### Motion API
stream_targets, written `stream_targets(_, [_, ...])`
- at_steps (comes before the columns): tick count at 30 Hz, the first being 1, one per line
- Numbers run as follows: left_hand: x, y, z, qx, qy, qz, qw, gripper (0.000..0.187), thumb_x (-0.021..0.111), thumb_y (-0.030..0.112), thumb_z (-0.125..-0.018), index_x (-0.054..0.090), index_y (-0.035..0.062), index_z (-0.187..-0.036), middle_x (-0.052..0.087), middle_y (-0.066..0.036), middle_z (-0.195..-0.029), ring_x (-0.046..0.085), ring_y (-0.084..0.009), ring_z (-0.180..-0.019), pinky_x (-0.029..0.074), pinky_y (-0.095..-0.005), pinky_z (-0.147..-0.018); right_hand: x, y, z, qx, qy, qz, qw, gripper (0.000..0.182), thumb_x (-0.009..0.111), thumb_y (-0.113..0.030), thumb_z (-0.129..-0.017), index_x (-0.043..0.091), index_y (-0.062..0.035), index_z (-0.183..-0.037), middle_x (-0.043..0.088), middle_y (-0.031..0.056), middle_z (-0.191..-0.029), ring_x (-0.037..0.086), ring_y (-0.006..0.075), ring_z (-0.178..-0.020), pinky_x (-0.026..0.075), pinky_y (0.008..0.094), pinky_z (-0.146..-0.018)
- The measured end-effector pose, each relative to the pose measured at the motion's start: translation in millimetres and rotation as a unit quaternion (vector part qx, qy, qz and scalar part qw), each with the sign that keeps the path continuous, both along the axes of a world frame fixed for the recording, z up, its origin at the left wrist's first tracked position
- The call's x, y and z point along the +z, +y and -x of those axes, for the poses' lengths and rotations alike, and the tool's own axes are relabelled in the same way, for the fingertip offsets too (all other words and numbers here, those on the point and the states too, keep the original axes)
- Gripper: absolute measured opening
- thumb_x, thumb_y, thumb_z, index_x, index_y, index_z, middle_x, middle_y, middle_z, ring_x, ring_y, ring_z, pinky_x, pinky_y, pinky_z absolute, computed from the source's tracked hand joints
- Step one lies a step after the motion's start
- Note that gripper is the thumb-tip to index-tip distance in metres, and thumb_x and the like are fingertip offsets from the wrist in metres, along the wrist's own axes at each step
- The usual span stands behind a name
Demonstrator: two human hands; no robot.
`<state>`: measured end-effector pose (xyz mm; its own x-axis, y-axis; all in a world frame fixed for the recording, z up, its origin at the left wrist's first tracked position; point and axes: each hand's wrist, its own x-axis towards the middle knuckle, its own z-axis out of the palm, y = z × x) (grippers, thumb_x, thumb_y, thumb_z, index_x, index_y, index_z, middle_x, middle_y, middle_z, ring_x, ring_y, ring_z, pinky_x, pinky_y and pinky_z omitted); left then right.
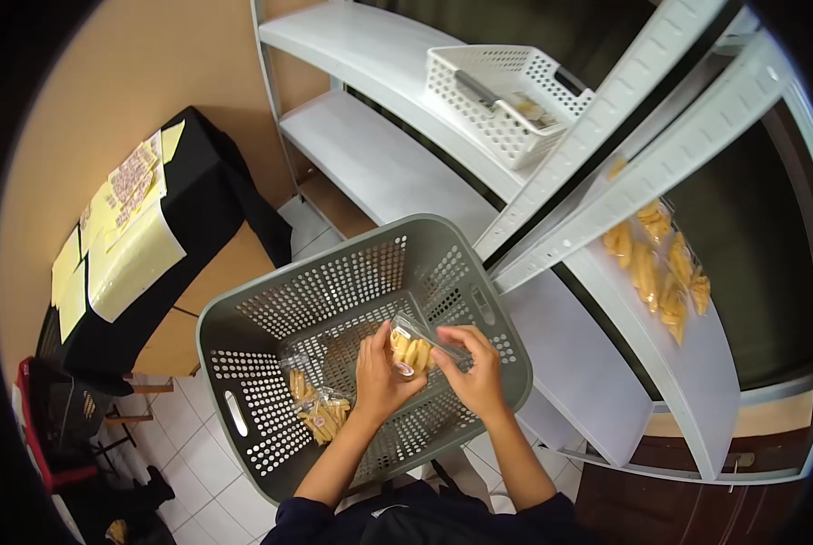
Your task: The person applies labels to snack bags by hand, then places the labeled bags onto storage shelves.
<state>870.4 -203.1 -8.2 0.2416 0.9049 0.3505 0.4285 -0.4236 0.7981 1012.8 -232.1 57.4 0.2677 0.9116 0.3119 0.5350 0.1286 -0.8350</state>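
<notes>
A clear plastic bag of yellow, finger-shaped pieces [410,351] is held above the green-grey perforated basket [334,257]. My left hand [379,371] is closed on the bag's left side. On its right side, my right hand [470,368] pinches the clear plastic near the bag's upper edge. A round label shows low on the bag. Inside the basket, at the lower left, lie more bags of similar yellow pieces [323,418], apart from my hands.
Grey metal shelves [370,150] stand ahead and right. One holds a white basket [506,118]; another carries several yellow bags [647,263]. At left is a black-draped table [208,173] with yellow sheets [134,250]. A red-edged dark object [39,418] is lower left.
</notes>
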Motion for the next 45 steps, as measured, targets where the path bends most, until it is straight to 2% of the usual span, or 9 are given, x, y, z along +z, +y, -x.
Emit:
stream_targets(6, [88.2, -12.8, -6.4, -0.076, -0.053, -0.159, 0.983, 0.103, 0.081, 0.032, -0.048, 0.023, 0.0018, -0.127, 0.049, -0.014, -0.096, 0.046, -0.0279, -0.082, 0.038, -0.0380, -0.072, 65.6, -19.9, -28.9, 0.123, -0.078, -0.052, 0.988, 0.007, 0.061, -0.003, -0.073, 0.059, 0.0004, -0.078, 0.059, 0.0092, -0.077, 0.058, 0.0242, -0.069, 0.046, 0.0321, -0.063])
stream_targets(8, [126.3, -15.3, -5.9, -0.090, -0.072, -0.185, 0.976, 0.087, 0.078, 0.035, -0.053, 0.035, 0.0030, -0.122, 0.049, -0.011, -0.097, 0.047, -0.0251, -0.083, 0.037, -0.0357, -0.069, 92.0, -33.7, -42.7, 0.150, -0.171, -0.102, 0.968, 0.008, 0.062, -0.005, -0.071, 0.058, -0.0009, -0.076, 0.058, 0.0079, -0.075, 0.058, 0.0231, -0.068, 0.045, 0.0320, -0.063])
stream_targets(10, [174.8, -21.1, -12.0, -0.232, 0.150, -0.247, 0.929, 0.052, 0.071, 0.033, -0.063, 0.052, 0.0056, -0.104, 0.052, -0.007, -0.093, 0.047, -0.0203, -0.081, 0.036, -0.0318, -0.066, 120.1, -53.0, -55.3, 0.159, -0.271, -0.142, 0.939, 0.009, 0.062, -0.007, -0.070, 0.057, -0.0022, -0.074, 0.057, 0.0065, -0.073, 0.057, 0.0219, -0.068, 0.044, 0.0320, -0.062])
stream_targets(11, [188.1, -28.4, -23.1, -0.243, 0.151, -0.283, 0.916, 0.022, 0.063, 0.028, -0.071, 0.056, 0.0089, -0.080, 0.050, -0.001, -0.080, 0.047, -0.0153, -0.073, 0.034, -0.0277, -0.060, 132.9, -63.1, -58.3, 0.170, -0.308, -0.170, 0.921, 0.009, 0.062, -0.010, -0.069, 0.055, -0.0036, -0.072, 0.055, 0.0053, -0.072, 0.056, 0.0203, -0.069, 0.044, 0.0311, -0.063])
stream_targets(14, [216.9, -47.9, -43.0, -0.289, 0.268, -0.387, 0.834, 0.018, 0.058, 0.027, -0.073, 0.051, 0.0105, -0.073, 0.043, 0.001, -0.068, 0.045, -0.0129, -0.065, 0.032, -0.0253, -0.056, 157.4, -92.4, -78.7, 0.171, -0.387, -0.207, 0.882, 0.013, 0.061, -0.014, -0.068, 0.051, -0.0062, -0.068, 0.051, 0.0033, -0.070, 0.054, 0.0177, -0.071, 0.042, 0.0287, -0.064])
stream_targets(22, [235.0, -84.4, -86.6, -0.529, 0.241, -0.414, 0.701, 0.016, 0.053, 0.020, -0.076, 0.044, 0.0085, -0.070, 0.041, 0.001, -0.064, 0.046, -0.0099, -0.056, 0.035, -0.0220, -0.046, 161.2, -167.3, -130.7, 0.264, -0.383, -0.215, 0.859, 0.015, 0.059, -0.017, -0.070, 0.050, -0.0059, -0.065, 0.052, 0.0035, -0.071, 0.054, 0.0164, -0.073, 0.043, 0.0272, -0.064])
stream_targets(33, [240.2, -100.8, -149.7, -0.606, 0.207, -0.395, 0.659, 0.011, 0.054, 0.018, -0.074, 0.048, 0.0090, -0.077, 0.049, 0.001, -0.074, 0.051, -0.0092, -0.064, 0.039, -0.0205, -0.048, 165.3, -230.1, -195.1, 0.214, -0.339, -0.205, 0.893, 0.019, 0.064, -0.019, -0.073, 0.054, -0.0069, -0.063, 0.053, 0.0023, -0.068, 0.058, 0.0174, -0.077, 0.046, 0.0281, -0.071])
stream_targets(40, [234.1, -89.9, -200.3, -0.567, 0.123, -0.328, 0.746, 0.025, 0.057, 0.022, -0.078, 0.045, 0.0072, -0.062, 0.047, -0.001, -0.061, 0.050, -0.0173, -0.058, 0.041, -0.0295, -0.050, 161.7, -235.0, -271.8, 0.082, -0.213, -0.096, 0.969, 0.020, 0.067, -0.019, -0.073, 0.056, -0.0042, -0.065, 0.058, 0.0044, -0.069, 0.058, 0.0170, -0.066, 0.045, 0.0269, -0.063])
stream_targets(45, [208.2, -83.3, -182.7, -0.419, -0.007, -0.137, 0.898, 0.028, 0.050, 0.023, -0.083, 0.044, 0.0033, -0.064, 0.046, -0.007, -0.060, 0.046, -0.0239, -0.055, 0.037, -0.0338, -0.052, 155.5, -205.1, -393.4, -0.044, -0.011, 0.090, 0.995, 0.025, 0.060, -0.022, -0.081, 0.058, -0.0003, -0.070, 0.058, 0.0038, -0.065, 0.050, 0.0069, -0.064, 0.042, 0.0251, -0.061])
